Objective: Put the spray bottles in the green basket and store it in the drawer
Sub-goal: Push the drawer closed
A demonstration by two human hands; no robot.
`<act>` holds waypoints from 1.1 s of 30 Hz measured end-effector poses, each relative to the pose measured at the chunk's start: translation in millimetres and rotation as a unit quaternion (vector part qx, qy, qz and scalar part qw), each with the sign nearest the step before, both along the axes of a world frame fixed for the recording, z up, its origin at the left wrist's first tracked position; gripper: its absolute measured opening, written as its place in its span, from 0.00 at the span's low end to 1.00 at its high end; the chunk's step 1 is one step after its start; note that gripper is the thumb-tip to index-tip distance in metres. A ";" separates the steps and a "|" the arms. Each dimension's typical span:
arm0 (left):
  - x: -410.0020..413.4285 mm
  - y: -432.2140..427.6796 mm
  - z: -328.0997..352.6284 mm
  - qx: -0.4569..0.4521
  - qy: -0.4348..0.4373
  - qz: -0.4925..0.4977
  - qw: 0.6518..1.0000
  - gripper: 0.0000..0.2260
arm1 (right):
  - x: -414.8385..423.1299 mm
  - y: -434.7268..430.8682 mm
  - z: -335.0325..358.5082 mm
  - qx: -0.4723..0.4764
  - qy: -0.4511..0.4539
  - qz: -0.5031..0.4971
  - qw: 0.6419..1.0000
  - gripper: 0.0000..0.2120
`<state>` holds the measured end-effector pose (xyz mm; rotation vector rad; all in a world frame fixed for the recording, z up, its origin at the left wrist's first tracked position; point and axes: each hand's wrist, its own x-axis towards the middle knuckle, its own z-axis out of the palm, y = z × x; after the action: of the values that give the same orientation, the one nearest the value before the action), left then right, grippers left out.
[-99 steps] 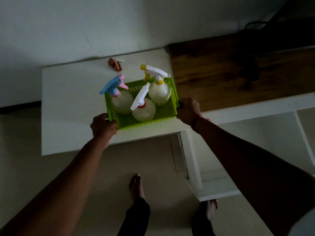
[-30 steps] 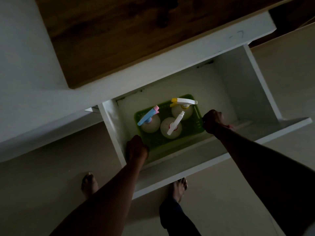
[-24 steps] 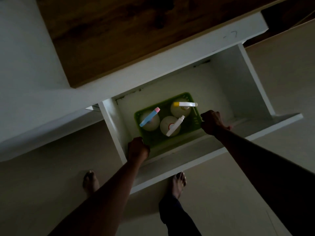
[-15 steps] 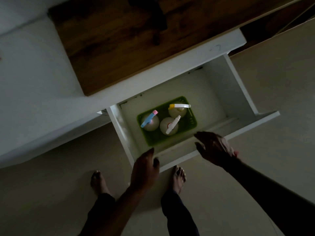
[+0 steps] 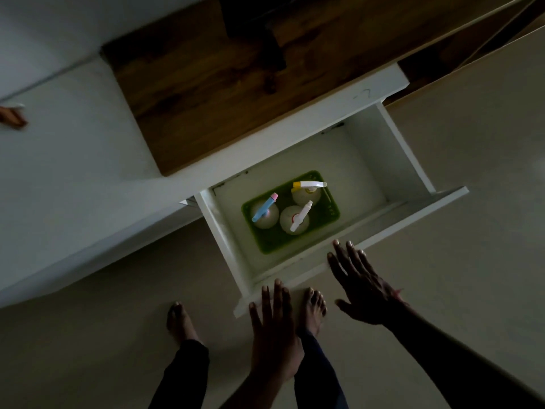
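The green basket [image 5: 330,215] rests on the floor of the open white drawer [image 5: 392,215]. Three spray bottles stand in it: one with a blue and pink trigger [image 5: 264,208], one with a white and red trigger [image 5: 298,218], one with a yellow and white trigger [image 5: 308,188]. My left hand [image 5: 275,329] is flat with spread fingers just in front of the drawer's front panel, fingertips at its lower left end. My right hand [image 5: 359,283] is spread too, fingertips at the panel's top edge. Neither hand holds anything.
A wooden desktop [image 5: 236,84] sits above the drawer, with a white table [image 5: 73,172] to its left carrying a small brown object [image 5: 11,118]. My bare feet [image 5: 180,321] stand on the pale floor in front of the drawer.
The basket went from the white table into the drawer. Both hands let go of it, drew back out of the drawer and now lie flat against the front panel.
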<state>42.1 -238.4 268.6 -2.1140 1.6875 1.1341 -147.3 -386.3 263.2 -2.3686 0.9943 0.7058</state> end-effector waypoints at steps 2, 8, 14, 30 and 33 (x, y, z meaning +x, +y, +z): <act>5.1 -3.1 -2.1 0.010 -0.004 -0.011 1.000 0.46 | 2.2 -7.3 -0.5 0.010 0.006 0.006 1.000 0.51; 28.9 -27.4 -3.4 0.010 -0.028 -0.027 0.999 0.45 | 27.2 -35.9 0.8 0.022 0.022 0.013 0.999 0.53; 61.0 -60.1 -8.8 -0.017 -0.041 -0.020 0.999 0.47 | 65.9 -68.8 2.6 0.006 0.016 -0.004 1.000 0.49; 102.1 -117.2 -3.9 -0.087 -0.069 0.015 0.994 0.47 | 150.2 -95.9 0.8 -0.067 -0.067 -0.196 0.976 0.41; 101.3 -113.7 -10.9 -0.054 -0.061 0.025 0.996 0.47 | 163.6 -79.9 -3.9 0.017 -0.056 -0.195 0.979 0.44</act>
<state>143.4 -352.1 257.7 -2.2515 1.6854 0.9238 16.3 -466.2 259.3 -2.0679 1.3305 0.4313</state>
